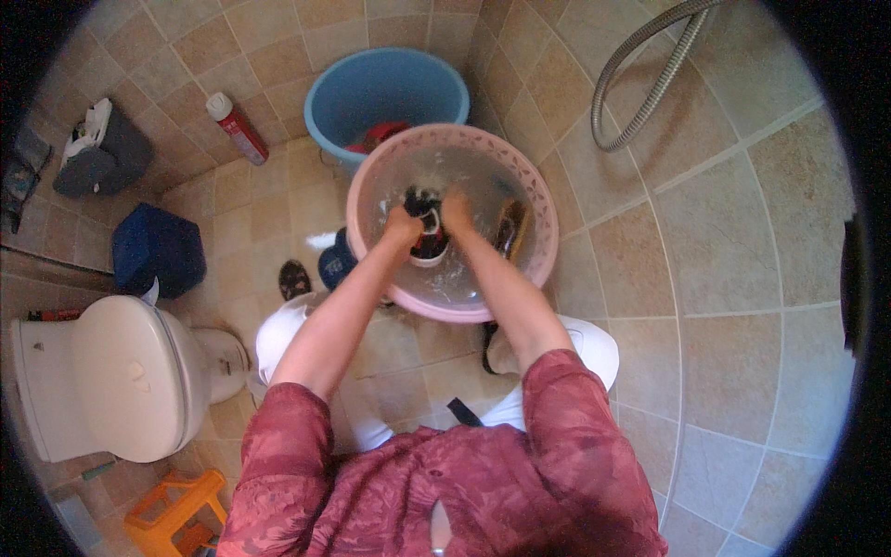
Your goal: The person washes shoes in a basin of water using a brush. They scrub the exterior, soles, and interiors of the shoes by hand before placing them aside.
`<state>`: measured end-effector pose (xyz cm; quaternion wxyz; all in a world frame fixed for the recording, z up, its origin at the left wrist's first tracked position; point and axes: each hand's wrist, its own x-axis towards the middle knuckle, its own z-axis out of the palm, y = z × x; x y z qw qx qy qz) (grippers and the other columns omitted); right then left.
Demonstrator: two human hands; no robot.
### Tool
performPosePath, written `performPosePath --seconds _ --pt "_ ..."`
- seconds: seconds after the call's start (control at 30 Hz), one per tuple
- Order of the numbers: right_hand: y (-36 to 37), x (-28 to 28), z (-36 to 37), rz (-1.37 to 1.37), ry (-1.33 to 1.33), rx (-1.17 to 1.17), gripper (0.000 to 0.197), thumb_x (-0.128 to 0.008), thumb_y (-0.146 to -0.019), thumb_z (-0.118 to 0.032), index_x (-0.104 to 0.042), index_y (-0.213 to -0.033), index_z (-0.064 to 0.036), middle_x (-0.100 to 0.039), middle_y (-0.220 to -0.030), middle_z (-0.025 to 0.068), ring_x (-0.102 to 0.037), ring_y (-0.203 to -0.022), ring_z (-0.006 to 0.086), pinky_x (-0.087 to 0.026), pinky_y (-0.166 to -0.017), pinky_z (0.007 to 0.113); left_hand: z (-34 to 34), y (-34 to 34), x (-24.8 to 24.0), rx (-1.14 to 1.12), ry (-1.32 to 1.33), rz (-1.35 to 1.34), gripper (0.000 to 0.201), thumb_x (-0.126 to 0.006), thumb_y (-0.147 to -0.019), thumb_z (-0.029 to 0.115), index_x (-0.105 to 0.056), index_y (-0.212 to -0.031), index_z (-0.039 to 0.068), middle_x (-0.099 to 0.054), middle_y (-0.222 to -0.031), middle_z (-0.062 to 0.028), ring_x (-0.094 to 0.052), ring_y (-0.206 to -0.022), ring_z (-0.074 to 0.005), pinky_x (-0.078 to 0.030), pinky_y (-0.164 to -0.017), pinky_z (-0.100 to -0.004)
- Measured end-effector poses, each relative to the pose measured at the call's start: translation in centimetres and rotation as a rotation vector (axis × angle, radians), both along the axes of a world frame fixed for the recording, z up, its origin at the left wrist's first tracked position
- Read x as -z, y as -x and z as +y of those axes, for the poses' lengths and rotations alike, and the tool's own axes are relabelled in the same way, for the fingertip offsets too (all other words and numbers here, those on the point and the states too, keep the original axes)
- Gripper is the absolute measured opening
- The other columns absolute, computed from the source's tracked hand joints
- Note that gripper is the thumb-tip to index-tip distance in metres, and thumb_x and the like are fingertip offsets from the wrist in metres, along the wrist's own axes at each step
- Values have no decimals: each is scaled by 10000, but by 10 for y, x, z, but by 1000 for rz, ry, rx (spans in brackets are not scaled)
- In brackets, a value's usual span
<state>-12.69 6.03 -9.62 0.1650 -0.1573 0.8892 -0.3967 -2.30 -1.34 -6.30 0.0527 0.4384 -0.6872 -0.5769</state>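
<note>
A pink basin (548,232) with a patterned rim holds cloudy water. In it is a dark shoe (430,243) with a white edge and some red. My left hand (403,228) is closed on the shoe's left side. On the far right side of the shoe is my right hand (456,210), its fingers smeared by motion and partly hidden, so I cannot tell whether it grips. Inside the basin's right wall leans a brush (511,228) with yellowish bristles, apart from both hands.
Behind the basin stands a blue tub (385,65) with something red inside. A white toilet (130,381), a dark blue bin (158,249) and an orange stool (172,511) are on the left. A red spray can (239,130) stands by the far wall; a shower hose (617,102) hangs at right.
</note>
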Motion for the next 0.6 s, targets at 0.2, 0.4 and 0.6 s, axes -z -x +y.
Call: performPosePath --seconds 0.2,0.4,0.6 --pt "20 10 -7 -470 525 338 435 -435 -898 -322 -510 -1178 3 -572 -1088 228 -556 -1001 344 -409 -886 415 -18 12 27 -256 -396 173 335 -517 -723 47 -560 -1000 -136 -606 -946 -217 -599 -851 -304 -458 -713 -422" --pt "-72 -88 0 -271 213 -57 800 -495 -838 -473 -151 -1395 -14 -426 -1249 287 -437 -1173 380 -341 -973 417 -23 -3 37 -279 -490 359 272 -538 -719 36 -577 -944 -113 -605 -874 -175 -585 -749 -268 -455 -606 -411" --pt "-68 -107 12 -277 52 -38 879 -444 -853 -522 -40 -1404 31 -321 -1350 296 -358 -1243 398 -250 -1045 399 -4 8 -12 -286 -410 249 227 -519 -714 3 -582 -915 -83 -591 -836 -180 -579 -736 -264 -440 -604 -412"
